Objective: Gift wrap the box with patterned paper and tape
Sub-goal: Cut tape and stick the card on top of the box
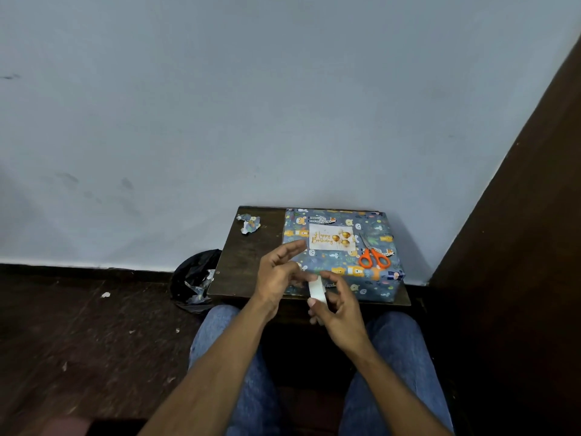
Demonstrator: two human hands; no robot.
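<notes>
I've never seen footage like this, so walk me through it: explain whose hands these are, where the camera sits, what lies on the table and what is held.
There is one picture, from a camera worn on a person's head, looking down past their knees. On the small table lies the wrapped box with a birthday card and orange scissors on top; a crumpled paper scrap sits beside it. The right hand holds a roll of tape; the left hand picks at the roll.

Before me, pale blue-grey wall (283, 105), dark floor (78, 341), small dark wooden worktop (248, 265), brown panel (534, 247) at right, dim light.
</notes>
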